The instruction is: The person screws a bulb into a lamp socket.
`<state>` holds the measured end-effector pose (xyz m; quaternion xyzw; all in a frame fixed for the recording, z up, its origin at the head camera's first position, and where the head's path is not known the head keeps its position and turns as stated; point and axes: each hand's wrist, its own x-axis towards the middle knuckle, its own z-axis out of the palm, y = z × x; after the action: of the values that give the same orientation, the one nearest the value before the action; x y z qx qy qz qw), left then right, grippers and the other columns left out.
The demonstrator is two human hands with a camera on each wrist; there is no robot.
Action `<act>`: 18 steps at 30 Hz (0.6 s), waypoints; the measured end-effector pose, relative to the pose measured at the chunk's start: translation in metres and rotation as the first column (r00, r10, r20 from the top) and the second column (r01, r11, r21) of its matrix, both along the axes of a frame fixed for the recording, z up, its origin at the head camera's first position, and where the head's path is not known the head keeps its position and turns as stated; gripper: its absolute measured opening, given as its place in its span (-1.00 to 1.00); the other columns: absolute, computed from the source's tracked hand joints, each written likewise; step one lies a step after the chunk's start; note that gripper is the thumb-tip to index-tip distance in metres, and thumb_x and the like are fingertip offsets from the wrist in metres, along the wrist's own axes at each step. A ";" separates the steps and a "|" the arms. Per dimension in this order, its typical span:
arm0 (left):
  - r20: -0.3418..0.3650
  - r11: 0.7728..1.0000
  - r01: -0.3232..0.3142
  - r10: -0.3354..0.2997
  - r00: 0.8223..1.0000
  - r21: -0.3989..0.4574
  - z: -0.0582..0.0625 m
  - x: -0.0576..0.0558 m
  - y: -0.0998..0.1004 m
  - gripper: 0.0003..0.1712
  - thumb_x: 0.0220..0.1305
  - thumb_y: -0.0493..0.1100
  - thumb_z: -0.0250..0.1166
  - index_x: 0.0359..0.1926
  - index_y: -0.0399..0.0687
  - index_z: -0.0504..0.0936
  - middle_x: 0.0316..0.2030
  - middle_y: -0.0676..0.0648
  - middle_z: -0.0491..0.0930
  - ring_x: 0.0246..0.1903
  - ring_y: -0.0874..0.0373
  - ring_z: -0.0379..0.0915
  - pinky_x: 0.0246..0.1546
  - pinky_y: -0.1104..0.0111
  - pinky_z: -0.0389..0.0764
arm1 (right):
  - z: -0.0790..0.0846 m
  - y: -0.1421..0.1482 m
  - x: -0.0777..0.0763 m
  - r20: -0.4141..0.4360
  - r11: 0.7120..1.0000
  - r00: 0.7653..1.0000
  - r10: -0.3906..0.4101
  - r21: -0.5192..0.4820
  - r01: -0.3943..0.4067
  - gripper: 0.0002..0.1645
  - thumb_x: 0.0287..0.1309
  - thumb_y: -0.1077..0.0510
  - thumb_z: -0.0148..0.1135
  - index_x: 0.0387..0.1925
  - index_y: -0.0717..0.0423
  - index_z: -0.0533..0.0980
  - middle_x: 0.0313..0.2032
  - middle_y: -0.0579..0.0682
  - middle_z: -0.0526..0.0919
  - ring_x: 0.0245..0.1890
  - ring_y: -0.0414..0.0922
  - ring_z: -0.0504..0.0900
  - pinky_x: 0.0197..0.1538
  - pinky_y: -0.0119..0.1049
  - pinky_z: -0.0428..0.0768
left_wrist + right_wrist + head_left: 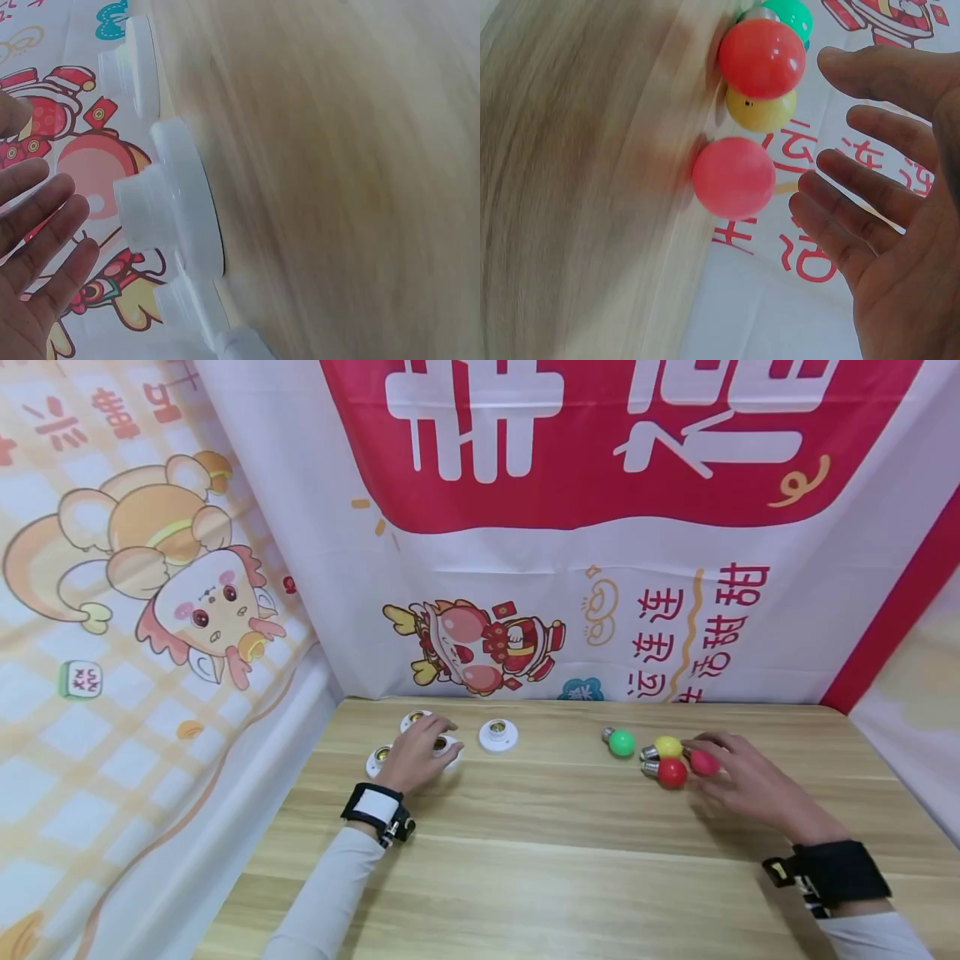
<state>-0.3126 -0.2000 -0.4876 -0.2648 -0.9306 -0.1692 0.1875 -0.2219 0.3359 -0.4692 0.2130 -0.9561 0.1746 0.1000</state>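
Observation:
My left hand (417, 755) hovers over a group of round white lamp holders on the wooden table, its fingers relaxed and holding nothing. In the left wrist view the nearest lamp holder (169, 202) stands just beyond the fingertips. One more lamp holder (498, 735) sits apart to the right. My right hand (746, 781), fingers loosely bent and apart, is right beside a pink bulb (733, 178). Next to that lie a red bulb (672, 772) and a yellow bulb (667, 747), with a green bulb (621, 742) farther left.
The wooden table (510, 885) ends at the back against a printed cloth (360, 610). A second patterned cloth (112, 760) hangs along the left side. Black straps with small devices are on both wrists.

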 end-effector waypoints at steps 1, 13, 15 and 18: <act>0.004 1.000 0.000 -0.001 1.000 0.002 -0.001 0.000 0.001 -0.59 0.40 0.06 0.43 0.09 -0.10 0.72 0.08 -0.10 0.72 0.12 -0.02 0.65 0.18 0.09 0.73 | 0.000 -0.001 0.000 0.004 1.000 1.000 0.001 0.003 -0.001 -0.26 0.13 0.21 0.56 0.35 0.23 0.54 0.29 0.38 0.52 0.29 0.35 0.45 0.25 0.49 0.54; 0.076 0.998 -0.006 0.002 0.997 0.055 -0.014 -0.004 0.020 -0.52 0.37 0.04 0.46 0.18 -0.11 0.67 0.13 -0.11 0.68 0.18 -0.02 0.61 0.28 0.10 0.67 | -0.009 -0.013 -0.003 -0.030 0.999 0.999 0.042 0.016 -0.042 -0.31 0.11 0.28 0.53 0.32 0.22 0.57 0.25 0.37 0.56 0.27 0.33 0.50 0.26 0.41 0.58; 0.087 0.998 -0.016 0.011 0.996 0.058 -0.015 -0.005 0.023 -0.50 0.38 0.05 0.45 0.20 -0.10 0.66 0.14 -0.10 0.68 0.20 0.00 0.60 0.29 0.11 0.67 | -0.010 -0.015 -0.003 -0.011 0.999 0.999 0.036 0.015 -0.036 -0.30 0.11 0.28 0.52 0.33 0.22 0.56 0.27 0.38 0.55 0.28 0.34 0.49 0.27 0.43 0.57; 0.108 0.997 -0.024 0.016 0.994 0.074 -0.016 -0.006 0.026 -0.49 0.39 0.05 0.44 0.23 -0.11 0.65 0.16 -0.11 0.67 0.22 0.00 0.58 0.31 0.09 0.66 | -0.010 -0.017 -0.003 0.019 1.000 0.999 0.026 0.010 -0.026 -0.28 0.12 0.27 0.52 0.34 0.20 0.55 0.30 0.38 0.53 0.31 0.35 0.46 0.28 0.44 0.56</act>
<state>-0.3191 -0.1738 -0.5036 -0.2386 -0.9349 -0.2164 0.1487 -0.2247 0.3184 -0.4793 0.2243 -0.9551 0.1729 0.0875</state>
